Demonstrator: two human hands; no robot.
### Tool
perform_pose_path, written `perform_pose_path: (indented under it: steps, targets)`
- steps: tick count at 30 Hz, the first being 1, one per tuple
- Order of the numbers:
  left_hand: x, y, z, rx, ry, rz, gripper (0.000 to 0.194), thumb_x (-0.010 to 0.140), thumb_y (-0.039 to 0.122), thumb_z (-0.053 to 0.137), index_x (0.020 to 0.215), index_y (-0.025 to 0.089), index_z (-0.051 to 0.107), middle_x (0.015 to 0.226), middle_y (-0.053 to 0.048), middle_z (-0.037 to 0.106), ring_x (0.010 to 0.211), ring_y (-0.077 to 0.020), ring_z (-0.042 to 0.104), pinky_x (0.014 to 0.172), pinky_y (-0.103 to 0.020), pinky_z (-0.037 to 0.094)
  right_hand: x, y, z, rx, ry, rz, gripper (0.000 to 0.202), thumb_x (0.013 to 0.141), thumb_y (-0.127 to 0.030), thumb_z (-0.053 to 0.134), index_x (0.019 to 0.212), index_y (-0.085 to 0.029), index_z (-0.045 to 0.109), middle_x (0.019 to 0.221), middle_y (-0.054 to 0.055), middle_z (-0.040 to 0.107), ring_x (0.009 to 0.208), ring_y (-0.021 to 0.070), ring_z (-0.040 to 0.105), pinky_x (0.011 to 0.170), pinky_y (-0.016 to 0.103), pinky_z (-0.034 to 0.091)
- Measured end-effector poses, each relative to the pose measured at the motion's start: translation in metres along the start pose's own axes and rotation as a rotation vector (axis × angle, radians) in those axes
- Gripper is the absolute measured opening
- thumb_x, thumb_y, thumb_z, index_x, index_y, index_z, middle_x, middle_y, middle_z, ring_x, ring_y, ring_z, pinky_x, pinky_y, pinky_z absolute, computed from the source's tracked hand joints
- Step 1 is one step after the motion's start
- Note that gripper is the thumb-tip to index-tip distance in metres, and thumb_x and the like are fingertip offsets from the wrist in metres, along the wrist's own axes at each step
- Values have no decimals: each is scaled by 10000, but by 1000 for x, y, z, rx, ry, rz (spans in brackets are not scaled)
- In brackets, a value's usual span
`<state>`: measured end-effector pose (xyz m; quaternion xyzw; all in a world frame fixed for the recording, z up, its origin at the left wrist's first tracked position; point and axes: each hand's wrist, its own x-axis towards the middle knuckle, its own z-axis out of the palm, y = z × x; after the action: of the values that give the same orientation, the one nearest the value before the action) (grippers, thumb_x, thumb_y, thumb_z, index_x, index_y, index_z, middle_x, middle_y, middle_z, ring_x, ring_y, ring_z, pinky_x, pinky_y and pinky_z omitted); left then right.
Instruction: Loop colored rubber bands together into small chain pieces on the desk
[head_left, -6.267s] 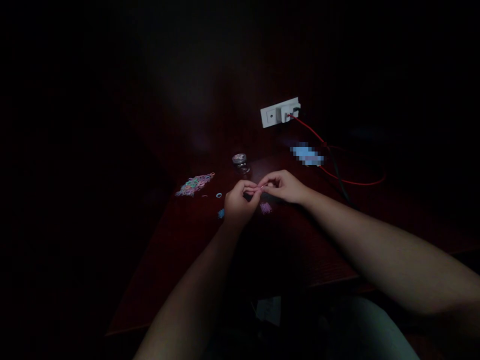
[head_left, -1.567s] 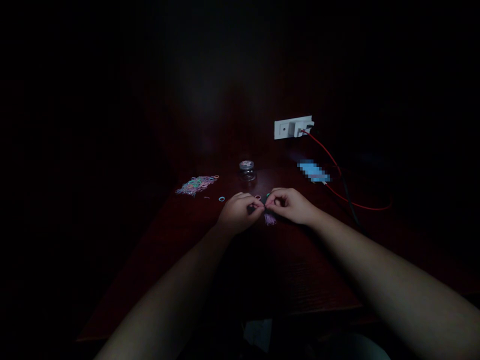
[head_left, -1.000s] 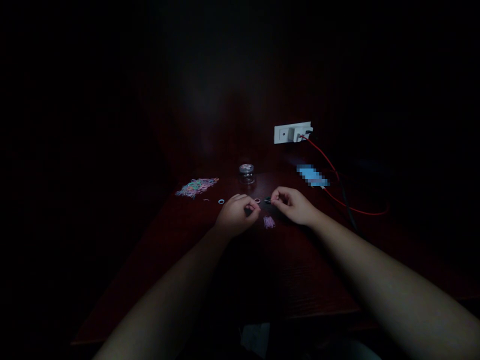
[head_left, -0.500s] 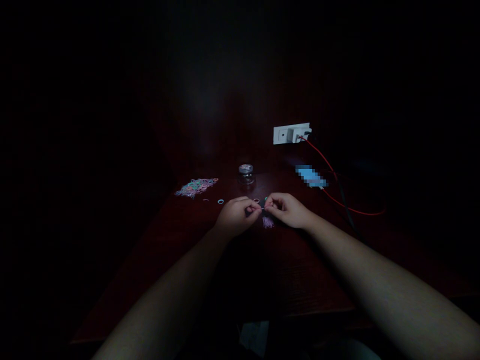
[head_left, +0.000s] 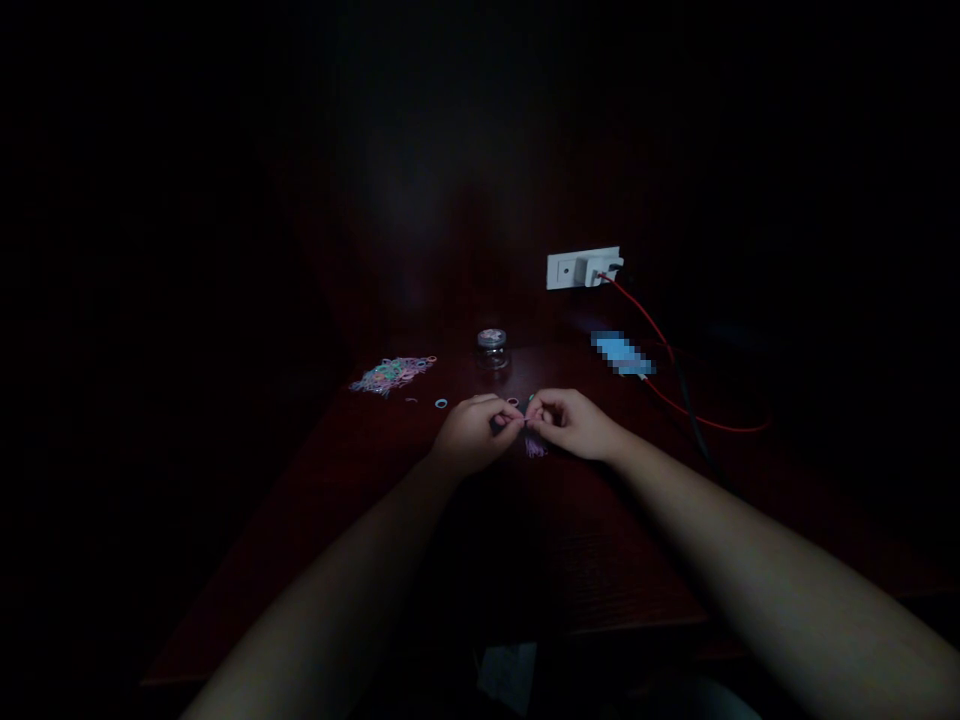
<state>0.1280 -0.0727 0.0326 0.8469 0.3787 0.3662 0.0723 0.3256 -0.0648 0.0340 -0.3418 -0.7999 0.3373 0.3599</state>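
Both hands' fingers pinch one tiny band (head_left: pixel 524 423); the small jar (head_left: pixel 492 348) holds unclear bits.

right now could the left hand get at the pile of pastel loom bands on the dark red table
Probably yes. The left hand is pinched against the right hand on something tiny, but the pile of pastel loom bands lies to its left with bare dark red table between.

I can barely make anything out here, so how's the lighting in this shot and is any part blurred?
Head view: very dim, most of the frame is near black; only the left hand, right hand, the loose bands pile, small jar and white wall socket catch light. A flat object by the red cable is pixelated into blue blocks. No glare.
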Motion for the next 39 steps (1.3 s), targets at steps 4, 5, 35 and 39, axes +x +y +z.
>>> perform_pose_path:
  steps: [4,5,35,39]
  targets:
    - [0,0,1,-15,5,6,121,837,249,595,813,196,701,745,-19,638,697,-137,575,667,-258,468,0,-1,-1,-35,0,-19,150,781,-276,612,747,-133,580,575,-29,493,504,68,407,481,188,330]
    - [0,0,0,-22,12,7,121,840,250,593,814,195,698,749,-20,636,701,-137,575,665,-255,467,0,-1,-1,-40,-5,-23,144,782,-270,608,744,-134,578,574,-28,495,504,67,408,480,186,332]
    - [-1,-2,4,-64,86,-41,110,855,241,587,805,176,661,825,-33,664,729,-131,584,669,-246,465,1,0,0,-42,41,-33,158,757,-277,643,796,-127,617,595,-27,498,515,68,413,476,188,316]
    - [-1,-4,5,-65,80,-30,108,857,244,590,808,177,659,794,-24,651,730,-133,580,662,-246,455,0,-2,0,-34,49,-38,156,769,-278,625,804,-126,612,569,-37,480,486,62,388,457,186,299]
